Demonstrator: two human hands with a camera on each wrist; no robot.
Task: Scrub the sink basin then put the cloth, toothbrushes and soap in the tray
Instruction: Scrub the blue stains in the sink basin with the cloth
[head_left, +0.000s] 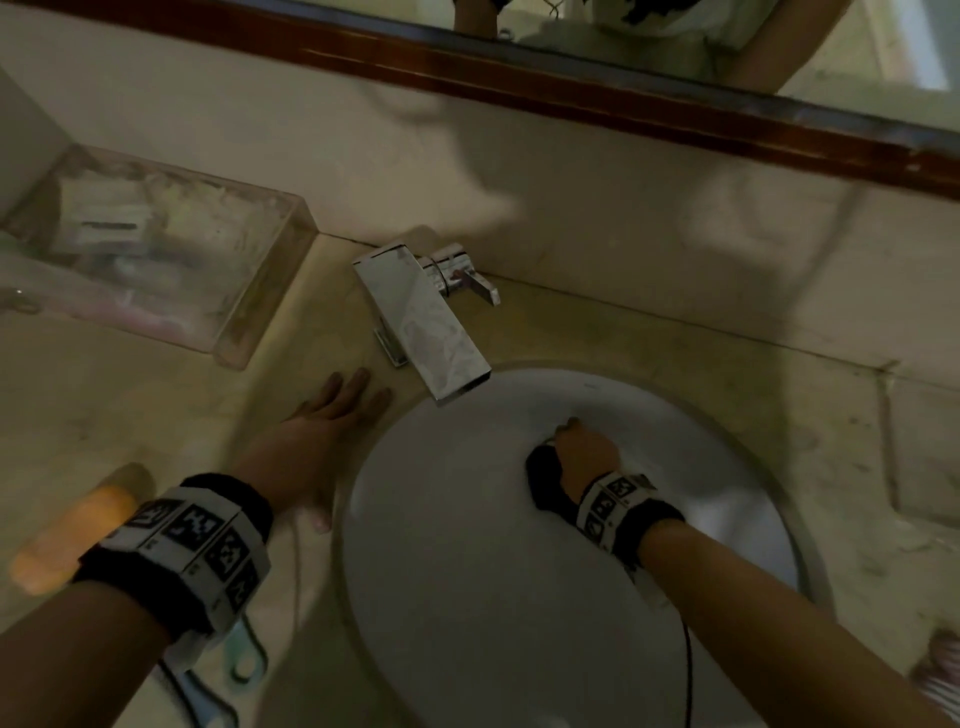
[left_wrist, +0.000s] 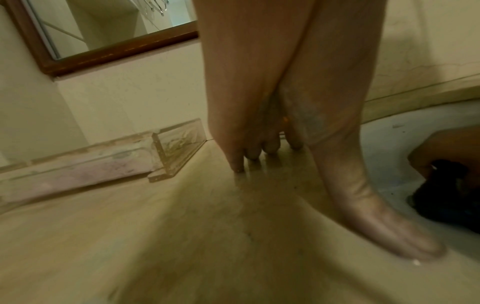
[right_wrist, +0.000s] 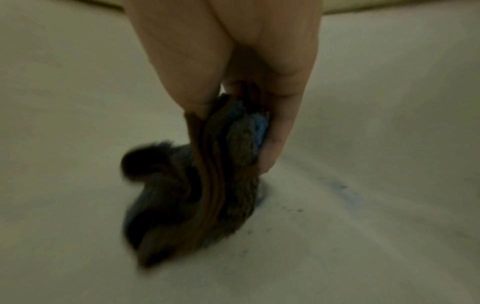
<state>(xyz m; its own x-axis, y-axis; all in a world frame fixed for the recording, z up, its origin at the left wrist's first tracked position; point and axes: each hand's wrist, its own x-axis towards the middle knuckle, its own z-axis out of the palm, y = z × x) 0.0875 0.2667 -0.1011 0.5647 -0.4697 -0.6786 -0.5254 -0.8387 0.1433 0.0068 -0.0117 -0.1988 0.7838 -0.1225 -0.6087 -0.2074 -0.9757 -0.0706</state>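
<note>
My right hand (head_left: 584, 457) is down inside the white sink basin (head_left: 467, 519) and grips a dark bunched cloth (head_left: 545, 480). In the right wrist view the cloth (right_wrist: 197, 185) shows brown and blue folds pressed on the basin floor, pinched between thumb and fingers (right_wrist: 280, 131). My left hand (head_left: 322, 431) lies flat on the beige counter beside the basin rim, fingers straight; its fingertips (left_wrist: 259, 150) touch the counter. A clear tray (head_left: 156, 254) stands at the back left. An orange soap bar (head_left: 72, 535) lies at the near left, partly hidden by my left wrist band.
A chrome tap (head_left: 421, 317) juts over the basin's back edge. A green toothbrush end (head_left: 244, 654) pokes out under my left wrist. A wood-framed mirror (head_left: 623, 104) runs along the wall. Beige counter (head_left: 857, 467) surrounds the basin.
</note>
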